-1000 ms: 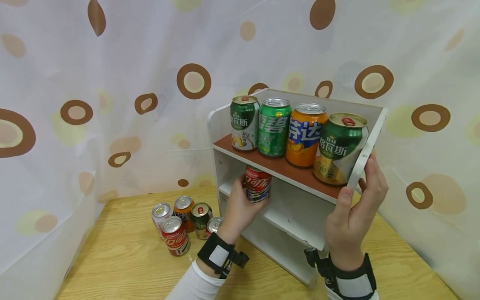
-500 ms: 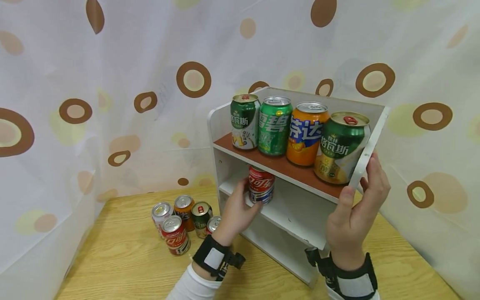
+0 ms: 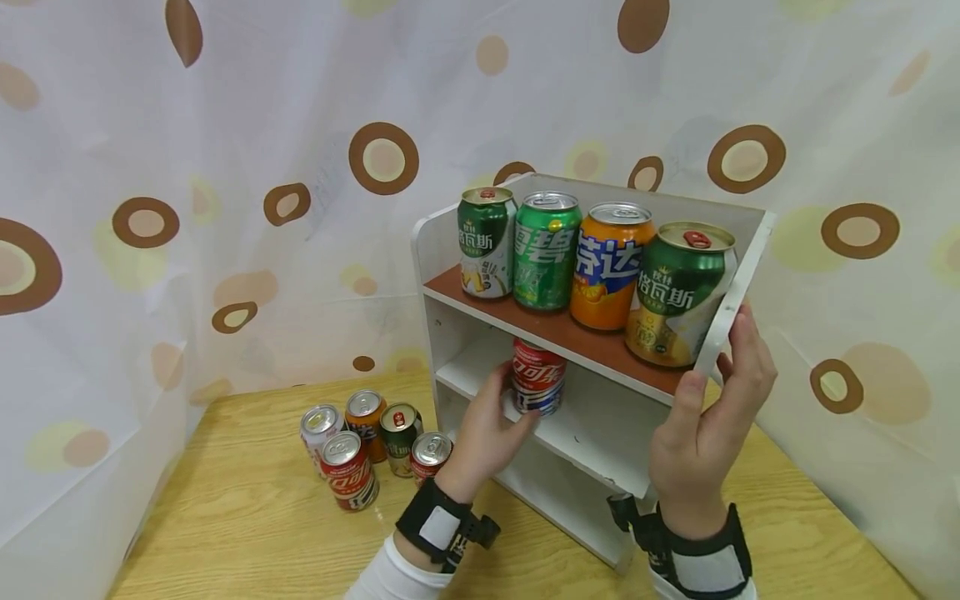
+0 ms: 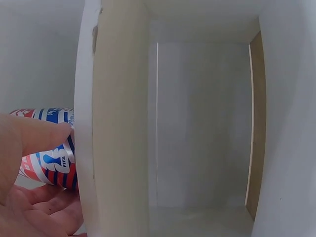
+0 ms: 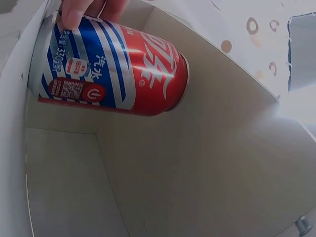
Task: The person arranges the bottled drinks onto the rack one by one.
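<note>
My left hand (image 3: 491, 433) holds a red cola can (image 3: 538, 377) upright on the middle board of a small white shelf unit (image 3: 600, 442). In the left wrist view the thumb (image 4: 44, 136) lies along one side of the can's blue-striped lower part, with the fingers on the other side. The right wrist view shows the same cola can (image 5: 113, 69) sideways, with fingertips (image 5: 74, 15) at its lower part. My right hand (image 3: 708, 425) grips the unit's right side panel, thumb in front and the other fingers behind the edge.
On the red-brown top board stand a green-and-white can (image 3: 486, 243), a green can (image 3: 547, 252), an orange can (image 3: 611, 267) and a green-and-gold can (image 3: 678, 296). Several more cans, including a red one (image 3: 349, 471), stand on the wooden table (image 3: 247, 500) at the left.
My left hand has moved the cola can a little to the right along the middle board. My right hand keeps its grip on the side panel.
</note>
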The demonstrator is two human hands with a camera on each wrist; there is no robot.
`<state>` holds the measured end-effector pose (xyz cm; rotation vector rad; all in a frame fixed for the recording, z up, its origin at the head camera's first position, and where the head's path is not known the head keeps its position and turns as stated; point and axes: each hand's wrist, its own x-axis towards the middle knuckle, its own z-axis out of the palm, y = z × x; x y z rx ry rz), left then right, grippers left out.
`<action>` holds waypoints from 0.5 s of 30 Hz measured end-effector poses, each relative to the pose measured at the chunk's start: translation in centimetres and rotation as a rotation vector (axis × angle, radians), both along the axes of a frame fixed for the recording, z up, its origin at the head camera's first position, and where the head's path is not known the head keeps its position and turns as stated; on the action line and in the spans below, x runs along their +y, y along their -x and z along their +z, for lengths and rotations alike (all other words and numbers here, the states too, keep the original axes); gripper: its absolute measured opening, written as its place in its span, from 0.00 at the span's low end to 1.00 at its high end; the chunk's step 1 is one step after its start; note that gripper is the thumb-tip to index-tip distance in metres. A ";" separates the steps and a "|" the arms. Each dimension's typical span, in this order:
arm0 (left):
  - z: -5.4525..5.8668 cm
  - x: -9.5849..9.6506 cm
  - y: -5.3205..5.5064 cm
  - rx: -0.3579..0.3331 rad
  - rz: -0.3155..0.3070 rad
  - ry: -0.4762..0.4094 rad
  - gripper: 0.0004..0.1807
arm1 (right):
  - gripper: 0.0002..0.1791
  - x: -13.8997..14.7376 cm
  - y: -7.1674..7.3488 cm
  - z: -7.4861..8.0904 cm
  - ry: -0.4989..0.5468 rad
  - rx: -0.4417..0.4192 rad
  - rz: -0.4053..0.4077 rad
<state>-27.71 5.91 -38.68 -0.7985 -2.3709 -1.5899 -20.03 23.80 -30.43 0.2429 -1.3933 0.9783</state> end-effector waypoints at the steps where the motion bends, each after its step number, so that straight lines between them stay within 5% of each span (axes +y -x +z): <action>1: 0.0 0.1 -0.1 0.005 -0.001 0.010 0.39 | 0.27 0.0 0.0 0.0 0.000 0.000 0.000; 15: 0.1 1.7 -0.9 0.045 -0.085 0.106 0.39 | 0.27 0.1 0.0 -0.1 -0.006 -0.013 0.002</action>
